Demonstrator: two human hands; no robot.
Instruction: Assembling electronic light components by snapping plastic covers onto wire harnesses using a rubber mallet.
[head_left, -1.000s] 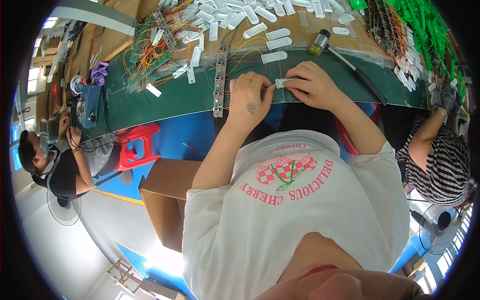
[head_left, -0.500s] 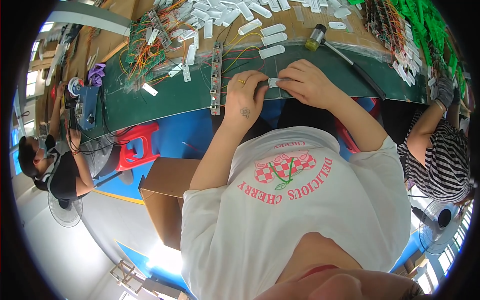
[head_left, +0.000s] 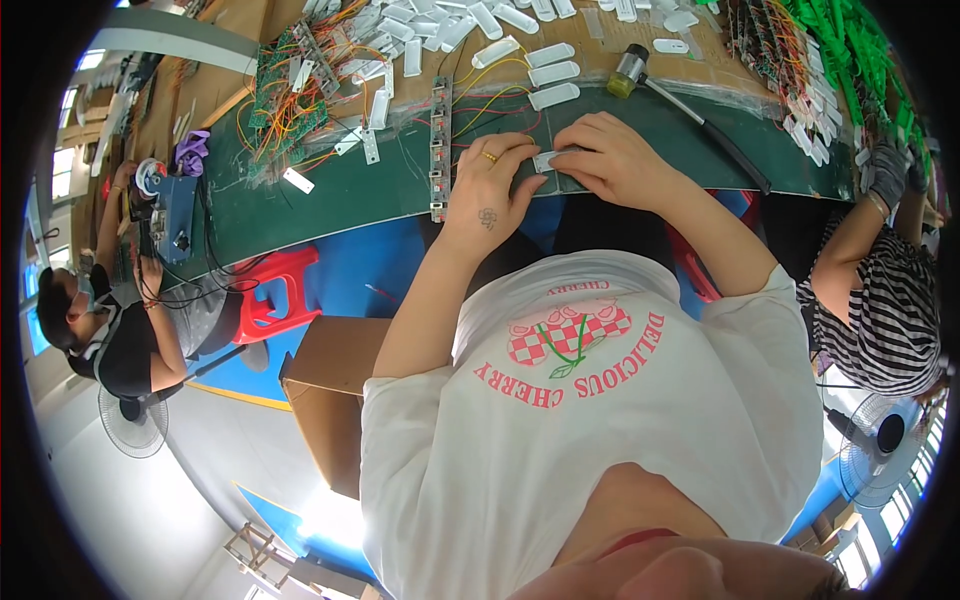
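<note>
Over the front of the green table, my left hand (head_left: 488, 190) and my right hand (head_left: 610, 160) meet at a small whitish rectangular piece (head_left: 544, 162). Fingers of both hands are closed on its two ends; their tips partly cover it. Just left of my left hand, a long narrow strip of joined circuit boards (head_left: 439, 150) lies across the table's front edge. Red and yellow wires (head_left: 487, 103) lead from it toward a few white oblong plastic shells (head_left: 554, 75) beyond my hands.
A hammer (head_left: 700, 118) with a yellowish head lies to the right. Wired green circuit boards (head_left: 283, 100) are heaped at the left, many white shells (head_left: 430, 25) at the back. Co-workers sit on both sides, one wearing grey gloves (head_left: 888, 175). A cardboard box (head_left: 335, 365) stands below the table.
Both hands stay at the small piece, with slight shifts of the fingers. The circuit board strip and the nearby shells have shifted slightly right.
</note>
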